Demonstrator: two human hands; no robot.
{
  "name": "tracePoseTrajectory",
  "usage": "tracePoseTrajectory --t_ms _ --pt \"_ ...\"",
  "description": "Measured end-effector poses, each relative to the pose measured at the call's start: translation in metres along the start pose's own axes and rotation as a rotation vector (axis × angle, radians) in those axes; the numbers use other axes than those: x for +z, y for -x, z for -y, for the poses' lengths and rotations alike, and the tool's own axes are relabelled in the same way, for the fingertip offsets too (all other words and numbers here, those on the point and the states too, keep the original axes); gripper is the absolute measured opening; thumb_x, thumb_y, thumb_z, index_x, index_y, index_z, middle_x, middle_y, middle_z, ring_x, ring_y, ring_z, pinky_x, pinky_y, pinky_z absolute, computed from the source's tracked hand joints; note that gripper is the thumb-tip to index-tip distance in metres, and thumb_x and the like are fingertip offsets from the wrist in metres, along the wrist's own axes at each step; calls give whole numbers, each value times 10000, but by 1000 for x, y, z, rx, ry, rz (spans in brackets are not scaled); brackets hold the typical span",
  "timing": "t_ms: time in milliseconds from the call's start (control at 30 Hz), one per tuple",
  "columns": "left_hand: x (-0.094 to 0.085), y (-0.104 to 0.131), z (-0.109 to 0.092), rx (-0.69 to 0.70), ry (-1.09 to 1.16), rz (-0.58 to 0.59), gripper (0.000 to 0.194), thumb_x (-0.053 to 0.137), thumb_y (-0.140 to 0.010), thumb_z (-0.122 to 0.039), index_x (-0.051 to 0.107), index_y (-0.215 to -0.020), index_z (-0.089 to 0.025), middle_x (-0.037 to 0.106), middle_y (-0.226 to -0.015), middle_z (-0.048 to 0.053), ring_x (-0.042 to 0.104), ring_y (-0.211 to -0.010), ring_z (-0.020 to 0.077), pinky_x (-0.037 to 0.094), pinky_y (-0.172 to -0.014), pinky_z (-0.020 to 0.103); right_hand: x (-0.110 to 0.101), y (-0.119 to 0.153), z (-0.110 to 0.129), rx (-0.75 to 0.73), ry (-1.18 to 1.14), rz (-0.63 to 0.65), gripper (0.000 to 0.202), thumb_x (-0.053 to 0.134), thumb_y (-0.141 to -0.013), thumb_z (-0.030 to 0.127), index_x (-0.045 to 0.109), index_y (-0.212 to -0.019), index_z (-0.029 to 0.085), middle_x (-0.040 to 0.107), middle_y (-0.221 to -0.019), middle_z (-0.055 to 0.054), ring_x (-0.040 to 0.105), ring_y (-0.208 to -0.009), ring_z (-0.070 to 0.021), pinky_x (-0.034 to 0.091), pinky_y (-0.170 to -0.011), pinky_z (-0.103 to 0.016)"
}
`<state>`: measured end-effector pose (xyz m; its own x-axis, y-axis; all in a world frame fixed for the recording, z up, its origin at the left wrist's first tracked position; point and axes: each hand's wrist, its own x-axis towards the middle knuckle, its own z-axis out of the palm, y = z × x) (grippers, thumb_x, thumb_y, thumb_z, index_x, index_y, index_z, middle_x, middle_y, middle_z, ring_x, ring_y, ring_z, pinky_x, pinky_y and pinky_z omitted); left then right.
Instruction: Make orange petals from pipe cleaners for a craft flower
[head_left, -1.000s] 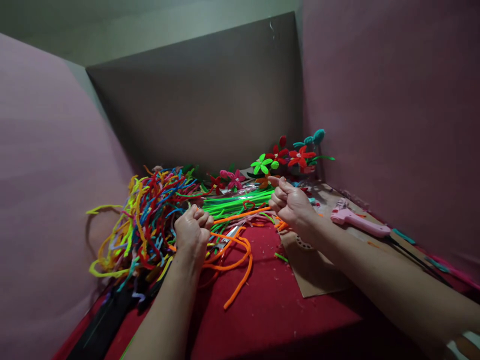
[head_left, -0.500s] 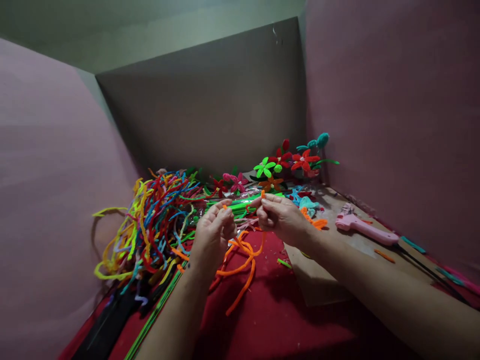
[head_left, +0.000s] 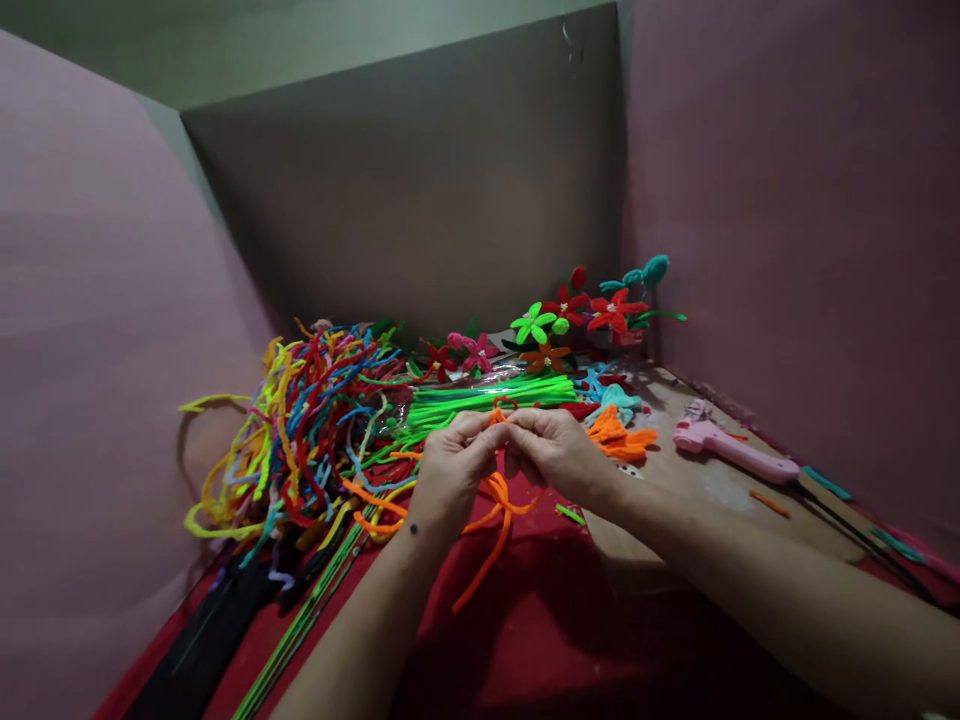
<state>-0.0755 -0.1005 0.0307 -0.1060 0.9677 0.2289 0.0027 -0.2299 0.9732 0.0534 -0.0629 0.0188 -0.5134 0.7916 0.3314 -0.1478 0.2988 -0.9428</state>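
My left hand (head_left: 459, 462) and my right hand (head_left: 553, 450) meet over the red cloth, fingertips pinched together. Between them is an orange pipe cleaner (head_left: 498, 416), its bent top poking up above the thumbs. Both hands are closed on it, and most of the held part is hidden by the fingers. Below the hands, loose orange pipe cleaners (head_left: 484, 578) lie curled on the cloth. Just behind, a bundle of green pipe cleaners (head_left: 487, 398) lies on clear plastic wrapping. Orange petal-like pieces (head_left: 621, 436) rest right of my right hand.
A tangled heap of coloured pipe cleaners (head_left: 300, 430) fills the left. Pipe-cleaner flowers (head_left: 532, 324) stand at the back. At right, a pink glue gun (head_left: 739, 455) with a black cord lies on a brown board (head_left: 675, 500). Green stems (head_left: 300, 620) lie at front left.
My hands have come together from apart, bringing the orange ends they pinched to one spot. The green bundle behind shows more fully. The view has shifted slightly.
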Motion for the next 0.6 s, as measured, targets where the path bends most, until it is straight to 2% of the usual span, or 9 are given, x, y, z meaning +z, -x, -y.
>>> tracePoseTrajectory --t_ms 100,200,300,367,467,600 --pt "3 -1 0 40 78 -72 136 703 -664 -258 684 -700 -128 497 -631 -10 387 -489 43 294 -422 177 1 -1 -4 27 -42 46 279 487 -823 341 521 -617 156 518 -498 30 402 -369 -57 286 -368 -189" --pt "1 -6 -2 22 285 -105 110 699 -676 -235 667 -709 -136 477 -578 -31 407 -487 39 340 -447 159 0 -5 -9 -15 -55 37 242 530 -799 348 553 -653 157 523 -527 35 424 -427 -65 314 -428 -196" --pt "-10 -15 -8 47 527 -219 78 701 -676 -181 644 -698 -133 512 -588 -33 409 -471 28 359 -439 143 -1 -9 -16 -43 -33 -31 223 560 -773 310 610 -633 143 544 -550 21 476 -527 -81 368 -550 -213" --pt "-19 -20 -11 67 601 -302 51 670 -707 -146 631 -688 -120 570 -651 -14 395 -454 15 343 -410 130 -1 -11 -22 -14 -50 -69 223 559 -763 294 646 -631 136 568 -554 8 507 -567 -94 387 -613 -229" --pt "-28 -25 -12 61 634 -327 122 573 -793 -126 616 -680 -110 631 -747 27 387 -441 3 333 -394 118 4 -12 -31 69 -147 -72 220 575 -733 314 676 -666 130 597 -585 -12 508 -555 -99 389 -572 -232" --pt "-31 -29 -6 71 668 -319 215 509 -833 -114 581 -632 -127 591 -632 8 410 -433 18 325 -391 123 10 -9 -36 200 -364 -40 243 624 -671 364 648 -652 123 614 -669 -39 533 -543 -107 410 -484 -229"
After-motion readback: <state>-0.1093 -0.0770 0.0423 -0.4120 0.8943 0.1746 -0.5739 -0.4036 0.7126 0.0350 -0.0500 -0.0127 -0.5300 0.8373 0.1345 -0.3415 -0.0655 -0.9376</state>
